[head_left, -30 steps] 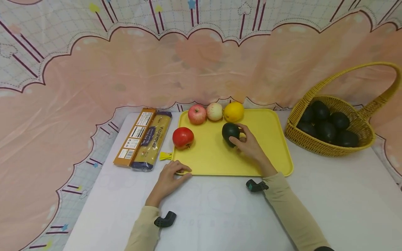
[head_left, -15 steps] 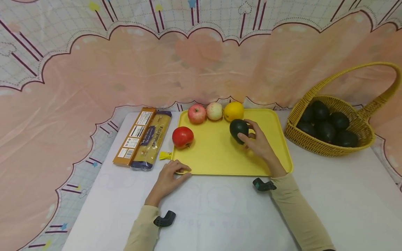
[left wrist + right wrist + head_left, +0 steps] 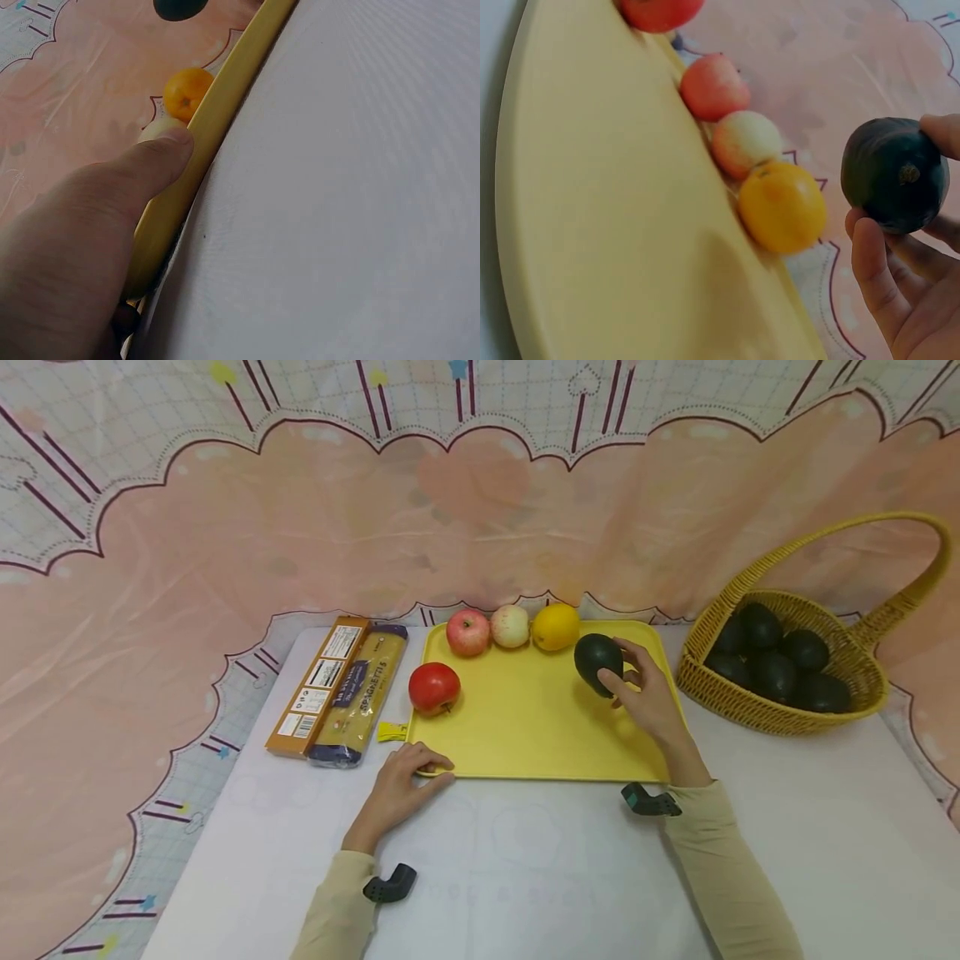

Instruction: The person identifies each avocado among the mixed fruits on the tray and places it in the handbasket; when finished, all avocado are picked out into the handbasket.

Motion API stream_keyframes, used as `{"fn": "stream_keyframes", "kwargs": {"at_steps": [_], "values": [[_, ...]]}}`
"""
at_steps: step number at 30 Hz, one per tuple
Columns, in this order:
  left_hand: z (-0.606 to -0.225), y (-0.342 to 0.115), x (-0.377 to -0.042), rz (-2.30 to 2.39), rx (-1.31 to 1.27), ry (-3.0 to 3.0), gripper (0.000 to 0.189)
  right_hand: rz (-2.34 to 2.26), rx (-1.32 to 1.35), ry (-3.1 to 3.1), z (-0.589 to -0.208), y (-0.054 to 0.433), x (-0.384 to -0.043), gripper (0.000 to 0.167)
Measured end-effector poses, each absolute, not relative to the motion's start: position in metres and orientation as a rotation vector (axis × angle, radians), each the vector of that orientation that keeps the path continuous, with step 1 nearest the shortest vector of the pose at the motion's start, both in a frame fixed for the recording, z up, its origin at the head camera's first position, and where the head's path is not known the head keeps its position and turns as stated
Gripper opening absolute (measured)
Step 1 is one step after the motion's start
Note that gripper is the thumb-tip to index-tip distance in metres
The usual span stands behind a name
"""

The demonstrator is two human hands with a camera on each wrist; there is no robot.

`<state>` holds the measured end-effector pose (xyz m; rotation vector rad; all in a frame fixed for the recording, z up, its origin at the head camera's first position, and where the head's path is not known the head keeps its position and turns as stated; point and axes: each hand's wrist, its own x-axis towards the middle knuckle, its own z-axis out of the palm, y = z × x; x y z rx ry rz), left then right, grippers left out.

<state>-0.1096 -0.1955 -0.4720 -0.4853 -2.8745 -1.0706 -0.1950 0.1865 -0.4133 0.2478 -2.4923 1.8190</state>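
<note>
My right hand (image 3: 651, 696) grips a dark green avocado (image 3: 597, 663) between thumb and fingers, held above the right part of a yellow tray (image 3: 525, 727). In the right wrist view the stem end of the avocado (image 3: 892, 176) faces the camera, apart from the tray. At the tray's near left corner, my left hand (image 3: 400, 787) holds the rim with curled fingers. Its thumb (image 3: 161, 161) lies along the tray's edge in the left wrist view; the other fingers are mostly hidden there.
On the tray are a red apple (image 3: 434, 688), a pink apple (image 3: 468, 632), a pale apple (image 3: 511, 627) and a yellow-orange fruit (image 3: 556, 627). A wicker basket (image 3: 750, 706) with several avocados stands right. Left lie a spaghetti pack (image 3: 360, 697), an orange-brown box (image 3: 318, 687) and a small yellow packet (image 3: 392, 732).
My right hand has carried the avocado rightward and slightly away from me, over the tray toward the basket. The left hand has stayed at the tray corner.
</note>
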Motion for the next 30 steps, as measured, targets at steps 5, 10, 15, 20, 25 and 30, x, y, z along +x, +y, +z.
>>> {"fn": "stream_keyframes", "kwargs": {"at_steps": [5,10,15,20,25,30], "values": [[-0.473,-0.196,-0.11,-1.076,-0.482,-2.878,0.013,1.733,0.253,-2.506,-0.412,0.199,-0.192,0.06],[-0.473,-0.196,-0.11,-1.068,-0.48,-2.885,0.013,1.703,0.208,-2.491,-0.409,0.209,-0.191,0.061],[-0.472,-0.195,-0.11,-1.072,-0.488,-2.884,0.014,1.711,0.183,-2.442,-0.405,0.218,-0.193,0.061],[-0.471,-0.195,-0.111,-1.076,-0.497,-2.873,0.013,1.712,0.173,-2.396,-0.401,0.225,-0.192,0.06],[-0.473,-0.195,-0.112,-1.063,-0.504,-2.869,0.014,1.664,0.107,-2.385,-0.392,0.232,-0.187,0.059],[-0.474,-0.196,-0.112,-1.063,-0.5,-2.87,0.013,1.675,0.061,-2.36,-0.387,0.24,-0.184,0.062]]}}
